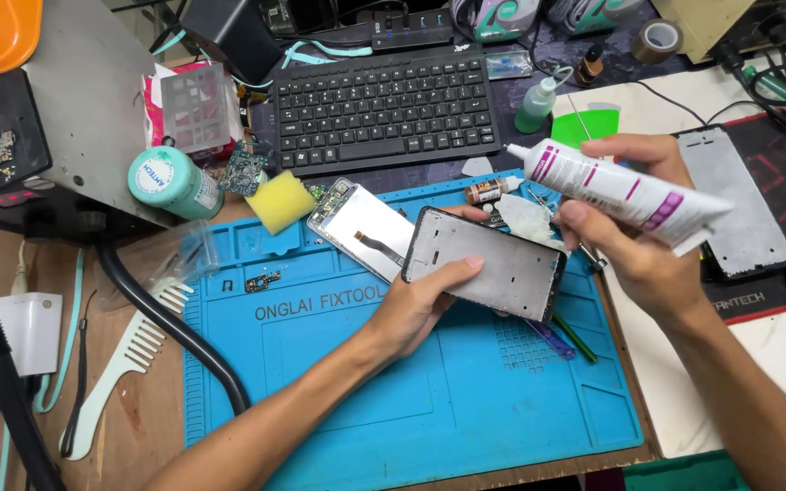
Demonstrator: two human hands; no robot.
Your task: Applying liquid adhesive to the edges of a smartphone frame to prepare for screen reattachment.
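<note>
Head view, glue tube (pixel 625 193) nozzle upper-left, phone frame (pixel 486 264) slanted

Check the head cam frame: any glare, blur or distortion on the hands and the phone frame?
Head view: even, bright light with only soft shadows; the left hand and the grey phone frame are sharp; the right hand and white glue tube look slightly soft; mild sheen on the blue mat, no blown glare; the keyboard bows a little from wide-angle distortion.

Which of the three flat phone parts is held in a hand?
The dark-rimmed grey frame, gripped by the left hand above the blue mat. The white screen lies on the mat; the silver plate lies far right.
</note>
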